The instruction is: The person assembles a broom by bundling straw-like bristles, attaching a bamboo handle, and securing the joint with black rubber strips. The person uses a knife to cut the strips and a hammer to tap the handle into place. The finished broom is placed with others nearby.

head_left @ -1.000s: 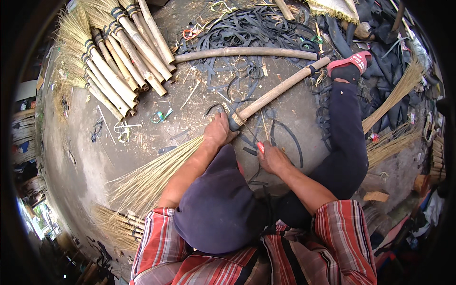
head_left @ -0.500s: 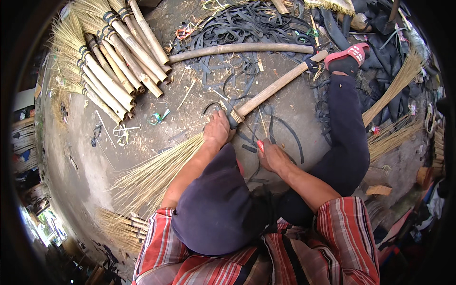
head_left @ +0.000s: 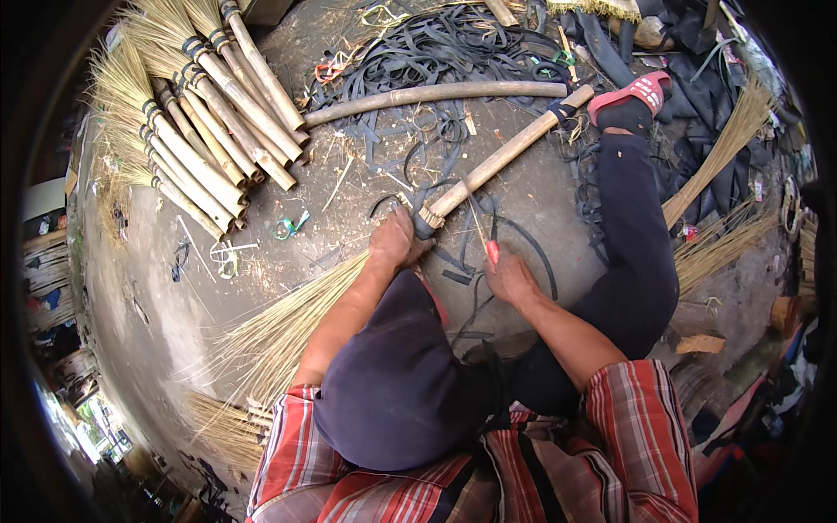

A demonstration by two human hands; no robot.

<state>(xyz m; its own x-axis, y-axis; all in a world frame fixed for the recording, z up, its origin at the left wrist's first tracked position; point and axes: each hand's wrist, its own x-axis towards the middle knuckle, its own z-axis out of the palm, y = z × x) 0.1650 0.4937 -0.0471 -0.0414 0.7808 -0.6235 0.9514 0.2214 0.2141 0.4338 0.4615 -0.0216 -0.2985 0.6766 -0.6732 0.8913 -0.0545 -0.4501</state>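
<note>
My left hand [head_left: 394,237] is closed around a straw broom at the dark binding [head_left: 425,227], where the bristles [head_left: 296,322] meet the bamboo handle [head_left: 514,150]. The bristles fan out toward the lower left, partly behind my forearm. Short trimmed straw ends [head_left: 430,216] stick up around the handle just beyond the binding. In my right hand [head_left: 513,279] is a knife [head_left: 493,253] with a red grip. Its thin blade points up toward the bamboo handle, right of the straw ends; whether it touches is hard to tell.
Several finished brooms [head_left: 196,131] lie at the upper left. A pile of black rubber strips [head_left: 436,52] lies at the back, with a long bamboo pole [head_left: 436,94] before it. My slippered foot [head_left: 632,100] is by the handle's far end. Loose straw bundles [head_left: 719,157] lie right.
The knife has moved right and slightly up, away from the straw ends at the binding, and its blade stands more upright. My left hand keeps its hold on the broom.
</note>
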